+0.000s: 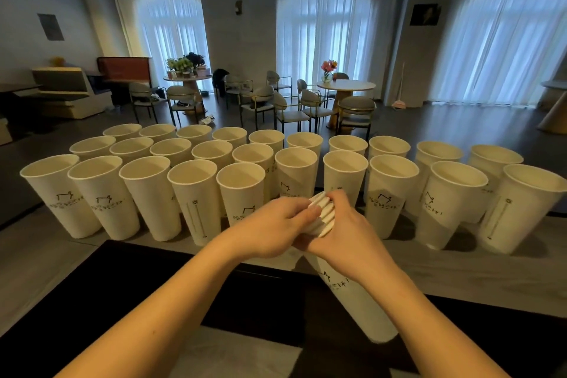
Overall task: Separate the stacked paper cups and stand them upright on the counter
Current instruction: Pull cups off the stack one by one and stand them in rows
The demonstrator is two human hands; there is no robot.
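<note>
Both hands, left [270, 224] and right [346, 230], are gripping the stack [352, 294] at its far rims, its base pointing near, before cups [242, 190] crowding the bench [46, 258].

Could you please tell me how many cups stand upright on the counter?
25 cups: fifteen left of the held stack, three rows of five; ten behind and right, two rows of five. Some may be hidden.

Twenty-seven tall white paper cups [196, 193] stood upright on the grey bench [40, 258] — eight in the front row, nine in the middle, ten behind. One nested stack of white paper cups [352, 294] lay between two bare hands — several rims showing.
</note>
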